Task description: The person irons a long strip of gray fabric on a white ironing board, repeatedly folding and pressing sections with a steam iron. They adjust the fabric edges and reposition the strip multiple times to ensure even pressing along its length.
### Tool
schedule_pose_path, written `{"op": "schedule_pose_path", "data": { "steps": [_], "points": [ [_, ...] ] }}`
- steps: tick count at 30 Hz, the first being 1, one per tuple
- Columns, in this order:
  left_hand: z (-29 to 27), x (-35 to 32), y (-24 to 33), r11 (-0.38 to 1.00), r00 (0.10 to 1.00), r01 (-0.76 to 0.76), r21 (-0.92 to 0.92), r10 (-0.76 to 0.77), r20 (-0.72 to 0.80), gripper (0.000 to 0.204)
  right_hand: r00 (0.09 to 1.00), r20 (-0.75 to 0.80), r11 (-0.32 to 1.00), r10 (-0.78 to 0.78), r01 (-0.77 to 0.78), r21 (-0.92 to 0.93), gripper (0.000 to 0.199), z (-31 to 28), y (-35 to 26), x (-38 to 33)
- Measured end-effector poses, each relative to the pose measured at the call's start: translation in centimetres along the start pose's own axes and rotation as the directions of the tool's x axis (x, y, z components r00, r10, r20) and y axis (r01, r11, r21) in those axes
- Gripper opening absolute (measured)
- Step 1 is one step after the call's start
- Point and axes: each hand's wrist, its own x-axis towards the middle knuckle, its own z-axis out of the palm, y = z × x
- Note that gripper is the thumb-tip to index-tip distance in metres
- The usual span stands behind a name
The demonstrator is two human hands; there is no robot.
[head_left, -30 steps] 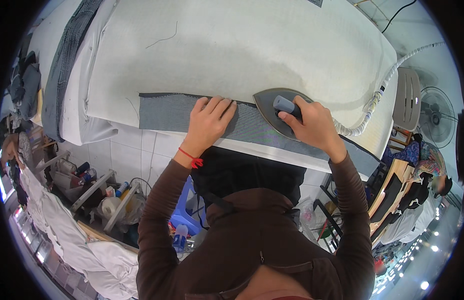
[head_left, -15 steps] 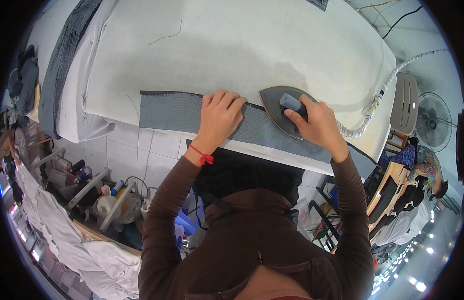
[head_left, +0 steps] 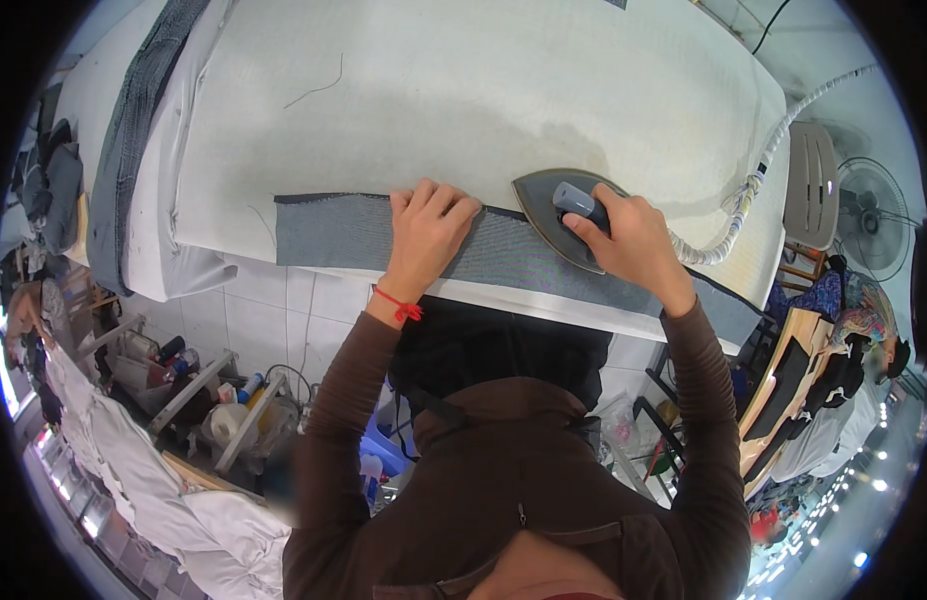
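Note:
A long grey fabric strip (head_left: 333,232) with a dark upper edge lies along the near side of a white padded ironing table (head_left: 383,110). My left hand (head_left: 431,235) rests on it left of the middle, its fingers bent and gripping the dark edge. In my right hand (head_left: 631,245) is the handle of an iron (head_left: 549,205), fingers wrapped round it. The iron's soleplate sits flat on the strip and overlaps the table cover beyond, its tip toward the upper left. Beneath the iron and my hands, the fabric is hidden.
A wrapped white hose (head_left: 728,240) curves from beside the iron to the upper right. Dark fabric (head_left: 133,150) hangs over the table's left end. Loose thread (head_left: 318,92) lies on the cover. To the right stand a chair (head_left: 810,185) and a fan (head_left: 871,220).
The view has tilted slightly. Both hands and the iron stay at nearly the same places on the strip.

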Motion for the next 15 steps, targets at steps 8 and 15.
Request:
{"op": "schedule_pose_path", "data": {
  "steps": [8,15],
  "points": [
    [-0.6,-2.3,1.2,0.975,0.992,-0.121,0.187,0.114,0.049,0.044,0.998,0.014,0.997,-0.066,0.066,-0.03,0.052,-0.2,0.3,-0.6],
    [-1.0,-2.6,2.1,0.964,0.99,-0.1,0.247,0.072,0.118,0.048,0.99,0.133,0.999,0.046,-0.045,-0.011,0.043,-1.5,1.7,-2.9]
  ]
}}
